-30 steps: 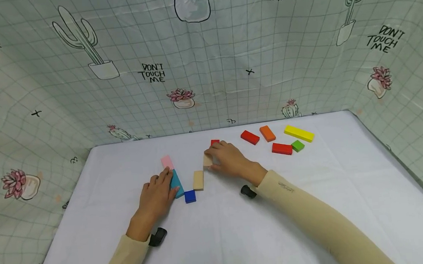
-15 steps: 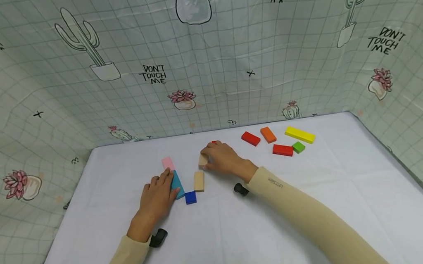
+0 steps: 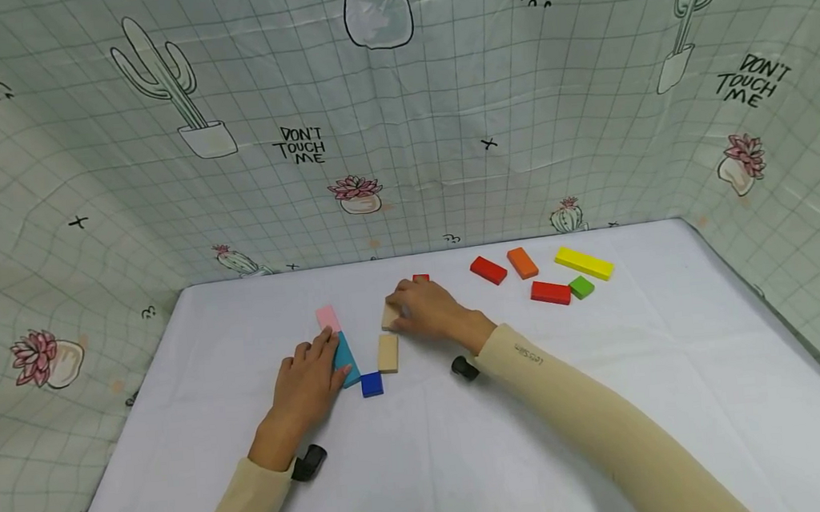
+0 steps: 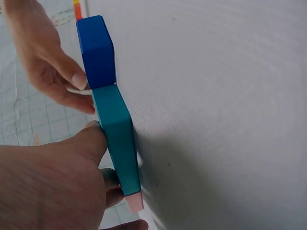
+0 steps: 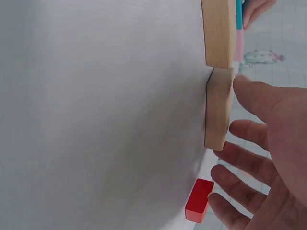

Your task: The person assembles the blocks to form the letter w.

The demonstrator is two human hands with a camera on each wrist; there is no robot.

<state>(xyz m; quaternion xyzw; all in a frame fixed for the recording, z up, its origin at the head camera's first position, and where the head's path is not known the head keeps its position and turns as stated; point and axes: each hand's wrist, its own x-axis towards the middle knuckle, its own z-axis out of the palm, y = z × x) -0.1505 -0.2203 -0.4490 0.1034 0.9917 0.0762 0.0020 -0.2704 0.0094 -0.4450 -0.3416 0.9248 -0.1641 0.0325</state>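
Note:
My left hand (image 3: pixel 304 385) rests over a long teal block (image 3: pixel 346 359), its thumb near one end and its fingers near the other. A pink block (image 3: pixel 327 318) meets the teal block's far end, and a dark blue block (image 3: pixel 372 384) meets its near end. With thumb and fingers, my right hand (image 3: pixel 429 311) holds a plain wooden block (image 5: pixel 218 112) by its ends, flat on the table. That block's near end sits right at a second wooden block (image 3: pixel 388 354), which stands beside the blue one. Behind the right hand a red block (image 5: pixel 199 201) is partly hidden.
To the back right lie an orange block (image 3: pixel 522 262), a long yellow block (image 3: pixel 584 263), a small green block (image 3: pixel 582 287) and two more red blocks, one farther back (image 3: pixel 488 270). White cloth covers the table (image 3: pixel 426 464). A patterned cloth (image 3: pixel 399 112) hangs behind.
My right hand has slid the wooden block a little to the left, more in line with the second wooden block. The left hand and its blocks stay in place.

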